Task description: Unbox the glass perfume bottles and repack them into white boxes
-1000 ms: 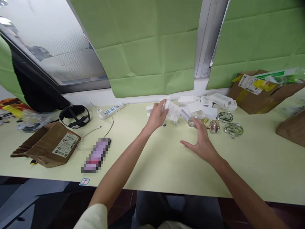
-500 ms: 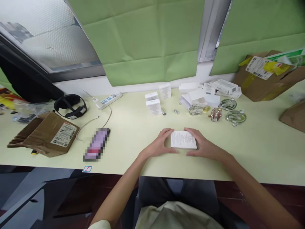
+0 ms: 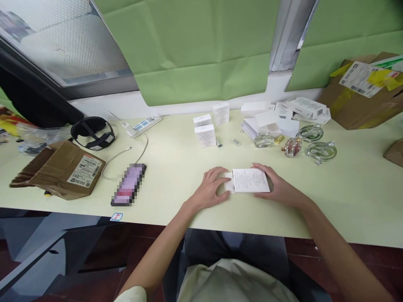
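Note:
A small white box (image 3: 250,180) with fine print on its top lies flat on the pale green table (image 3: 176,180), near the front edge. My right hand (image 3: 278,188) wraps around its right end. My left hand (image 3: 210,191) grips its left end, where a white inner part shows sticking out a little. Both hands have their fingers curled on the box.
Further back stand three white boxes (image 3: 205,135), several glass perfume bottles (image 3: 310,133) and a pile of opened white boxes (image 3: 283,115). At left lie a phone (image 3: 129,189), a brown parcel (image 3: 59,170), a black headband device (image 3: 92,132) and a power strip (image 3: 143,125). Cardboard box (image 3: 362,90) at right.
My left hand brought the white box from the back of the table down to the front. Both hands closed on it, and its left end has since slid out slightly.

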Motion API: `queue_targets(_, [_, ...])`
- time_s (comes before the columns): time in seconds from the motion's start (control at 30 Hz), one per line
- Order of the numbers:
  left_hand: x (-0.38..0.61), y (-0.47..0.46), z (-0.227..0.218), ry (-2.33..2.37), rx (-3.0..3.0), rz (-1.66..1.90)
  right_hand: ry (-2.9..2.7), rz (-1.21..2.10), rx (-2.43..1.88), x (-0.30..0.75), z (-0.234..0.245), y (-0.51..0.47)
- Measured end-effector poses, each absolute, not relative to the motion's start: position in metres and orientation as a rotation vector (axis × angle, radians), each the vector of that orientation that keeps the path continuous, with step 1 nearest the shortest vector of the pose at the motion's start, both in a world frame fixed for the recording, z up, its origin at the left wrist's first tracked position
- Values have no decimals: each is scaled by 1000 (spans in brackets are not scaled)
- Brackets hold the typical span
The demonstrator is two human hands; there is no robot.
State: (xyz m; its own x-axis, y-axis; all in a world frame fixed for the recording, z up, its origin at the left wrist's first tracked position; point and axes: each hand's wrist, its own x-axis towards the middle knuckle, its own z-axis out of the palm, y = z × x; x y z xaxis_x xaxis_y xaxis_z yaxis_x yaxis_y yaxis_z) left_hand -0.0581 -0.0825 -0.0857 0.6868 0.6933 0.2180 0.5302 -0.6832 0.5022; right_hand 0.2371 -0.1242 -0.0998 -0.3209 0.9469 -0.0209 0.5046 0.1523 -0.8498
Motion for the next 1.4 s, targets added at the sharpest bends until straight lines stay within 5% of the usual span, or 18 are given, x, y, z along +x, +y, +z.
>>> queue_targets(0.4, [-54,-84,-89,757,2329,511,-1926,1033,-1390,236,-99,-125])
queue_targets(0.63, [-38,-80,-89,1073,2052,544,-1934,1022,-1405,236,-100,-124])
queue_targets(1.4, [-54,-60,-64,876,2532,208,-1978,1024,-1433,234,-94,-124])
